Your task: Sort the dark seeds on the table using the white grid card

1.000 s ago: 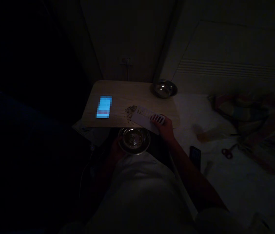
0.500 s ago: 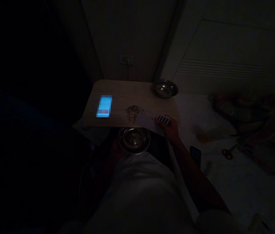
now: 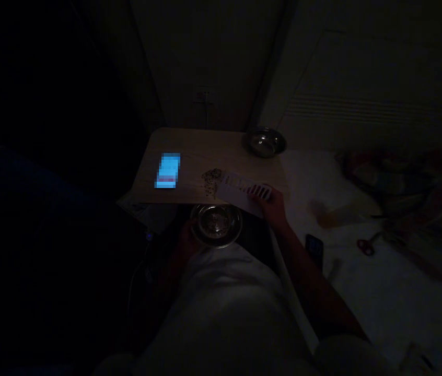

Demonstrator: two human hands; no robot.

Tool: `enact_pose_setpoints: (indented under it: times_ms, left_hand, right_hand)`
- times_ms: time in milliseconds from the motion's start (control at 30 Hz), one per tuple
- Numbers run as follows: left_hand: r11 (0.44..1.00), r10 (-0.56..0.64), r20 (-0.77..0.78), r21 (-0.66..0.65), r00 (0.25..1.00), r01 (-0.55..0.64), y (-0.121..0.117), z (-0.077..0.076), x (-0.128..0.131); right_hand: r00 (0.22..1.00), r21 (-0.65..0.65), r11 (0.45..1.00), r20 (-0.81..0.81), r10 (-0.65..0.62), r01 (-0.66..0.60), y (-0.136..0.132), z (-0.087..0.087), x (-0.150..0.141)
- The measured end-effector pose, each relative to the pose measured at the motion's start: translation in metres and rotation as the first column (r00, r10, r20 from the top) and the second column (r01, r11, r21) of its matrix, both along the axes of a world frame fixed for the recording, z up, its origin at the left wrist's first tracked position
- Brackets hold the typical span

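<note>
The scene is very dark. My right hand (image 3: 272, 207) grips a pale flat piece with a row of slots (image 3: 240, 197), its exact kind unclear. Its far end rests at or just over the table, touching or close to a scatter of small dark seeds or grains (image 3: 211, 180). Below the table's front edge, my left hand (image 3: 190, 235) holds the left rim of a shiny metal bowl (image 3: 235, 234), its fingers partly lost in shadow. Small bits lie in the bowl's bottom.
A lit, blurred phone screen (image 3: 167, 171) lies on the left of the wooden table (image 3: 189, 143). Another metal bowl (image 3: 266, 142) stands at the back right corner. On the white sheet to the right are a dark phone (image 3: 314, 250), red-handled scissors (image 3: 365, 246) and crumpled cloth (image 3: 381, 172).
The slotted piece in my right hand has shifted very slightly and looks sharper. The grains and the bowl under the edge stay practically where they were.
</note>
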State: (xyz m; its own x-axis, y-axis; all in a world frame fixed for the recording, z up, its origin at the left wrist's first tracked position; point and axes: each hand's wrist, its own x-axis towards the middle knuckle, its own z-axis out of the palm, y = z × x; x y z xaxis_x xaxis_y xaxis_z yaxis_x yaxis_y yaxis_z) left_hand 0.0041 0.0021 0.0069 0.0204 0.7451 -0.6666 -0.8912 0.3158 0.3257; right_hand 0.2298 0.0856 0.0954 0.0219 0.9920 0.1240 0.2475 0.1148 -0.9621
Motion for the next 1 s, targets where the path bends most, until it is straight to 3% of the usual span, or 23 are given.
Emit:
enact_pose_setpoints:
  times_ms: [500, 1000]
  left_hand:
    - [1.000, 0.001, 0.008, 0.004, 1.000, -0.001, 0.0008, -0.0050, -0.0002]
    - [1.000, -0.007, -0.044, -0.004, 0.999, 0.006, -0.0004, -0.0073, -0.0010]
  right_hand:
    - [0.995, 0.028, 0.997, 0.065, 0.076, -0.078, -0.0002, 0.0036, -0.0028]
    - [0.997, -0.004, 0.998, 0.043, 0.068, -0.068, -0.0017, 0.0055, -0.0020]
